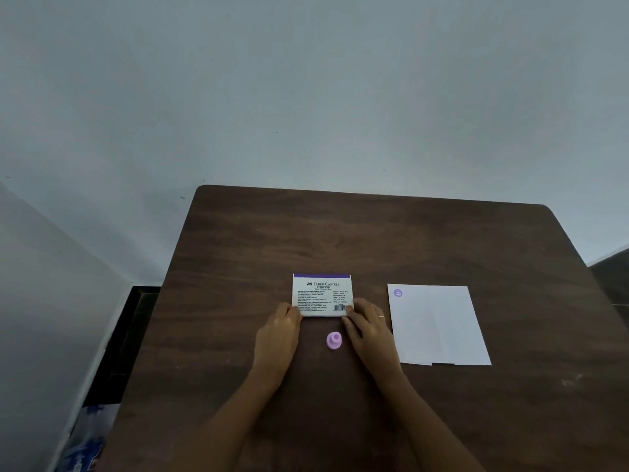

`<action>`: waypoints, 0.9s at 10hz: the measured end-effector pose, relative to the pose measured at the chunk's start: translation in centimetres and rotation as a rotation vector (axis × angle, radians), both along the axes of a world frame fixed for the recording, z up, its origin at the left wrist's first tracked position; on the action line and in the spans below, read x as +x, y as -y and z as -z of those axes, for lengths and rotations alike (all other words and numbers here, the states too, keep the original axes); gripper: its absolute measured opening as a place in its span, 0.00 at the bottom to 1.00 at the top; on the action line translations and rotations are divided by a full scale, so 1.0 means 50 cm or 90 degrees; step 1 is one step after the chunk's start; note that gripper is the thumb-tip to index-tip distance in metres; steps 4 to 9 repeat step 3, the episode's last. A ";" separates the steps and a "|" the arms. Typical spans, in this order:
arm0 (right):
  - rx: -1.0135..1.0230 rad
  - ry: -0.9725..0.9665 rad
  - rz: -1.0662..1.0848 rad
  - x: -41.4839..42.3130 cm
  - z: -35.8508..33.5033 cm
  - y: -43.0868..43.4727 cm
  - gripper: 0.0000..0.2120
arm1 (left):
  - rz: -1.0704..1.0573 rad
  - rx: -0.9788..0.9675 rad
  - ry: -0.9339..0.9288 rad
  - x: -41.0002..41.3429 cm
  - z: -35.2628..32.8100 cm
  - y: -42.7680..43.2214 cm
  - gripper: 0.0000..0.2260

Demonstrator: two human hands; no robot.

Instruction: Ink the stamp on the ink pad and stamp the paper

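A white ink pad box (pixel 321 294) with a purple top strip and printed label lies closed in the middle of the dark wooden table (pixel 374 233). My left hand (pixel 280 327) grips its near left corner and my right hand (pixel 367 321) grips its near right corner. A small pink stamp (pixel 333 340) stands on the table between my wrists, touched by neither hand. To the right lies a white sheet of paper (pixel 439 327) with one purple stamp mark (pixel 398 293) in its far left corner.
The table's far edge meets a pale wall. Off the left edge there is a dark gap and a blue-and-white object (pixel 86 441) on the floor. Bare tabletop surrounds the paper and the ink pad.
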State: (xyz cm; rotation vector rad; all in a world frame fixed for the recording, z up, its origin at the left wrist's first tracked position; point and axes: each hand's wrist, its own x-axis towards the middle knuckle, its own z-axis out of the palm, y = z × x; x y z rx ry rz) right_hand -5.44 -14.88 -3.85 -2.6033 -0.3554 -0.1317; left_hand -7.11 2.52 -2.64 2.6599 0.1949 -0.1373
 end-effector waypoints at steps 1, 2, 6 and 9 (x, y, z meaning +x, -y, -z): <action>-0.009 -0.015 0.020 0.013 -0.022 0.001 0.07 | 0.004 0.031 0.042 0.000 -0.011 0.000 0.13; -0.009 -0.008 0.060 0.035 -0.058 -0.009 0.15 | 0.028 0.072 0.095 0.035 -0.032 0.005 0.20; -0.065 0.092 0.057 0.066 -0.107 -0.022 0.22 | 0.079 0.104 0.162 0.080 -0.087 0.033 0.26; -0.065 0.092 0.057 0.066 -0.107 -0.022 0.22 | 0.079 0.104 0.162 0.080 -0.087 0.033 0.26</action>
